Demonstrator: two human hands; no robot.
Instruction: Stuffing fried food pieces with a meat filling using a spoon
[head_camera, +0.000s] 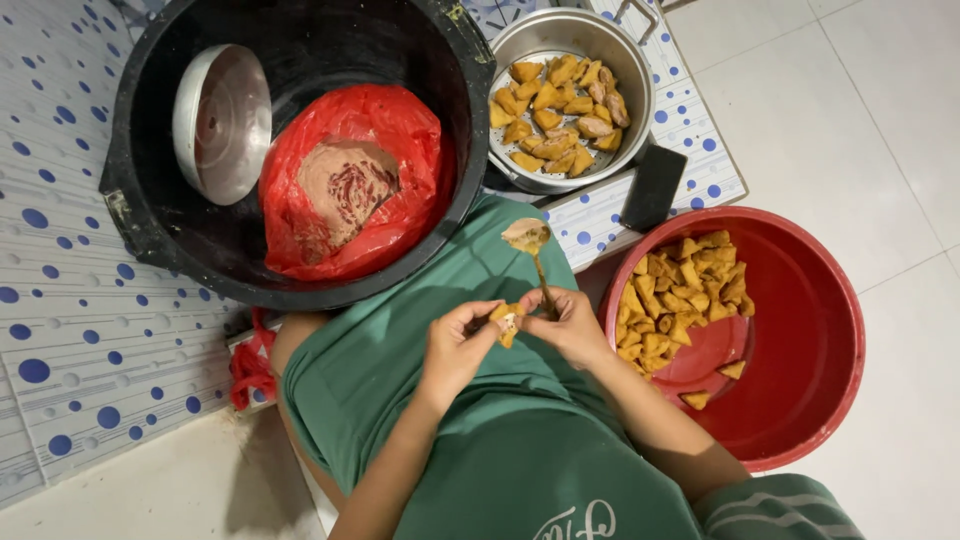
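A golden piece of fried tofu (506, 322) is pinched between the fingertips of the left hand (455, 345), held over a lap covered in green cloth (400, 340). Just beside it, the right hand (575, 325) is closed around the handle of a spoon (535, 262), whose bowl, smeared with pale brownish paste, points up and away from the grip. Both wrists are bent inward, so the fingertips nearly meet. The piece is best kept steady and its opening turned toward the spoon, so that paste is pressed in without tearing the skin. Beyond the grip, a black basin (150, 215) holds a red bag of paste (345, 185) and a metal lid (222, 122). A steamer pot (640, 85) of tofu pieces lies further out. To the right of the grip, a red basin (820, 350) holds more pieces.
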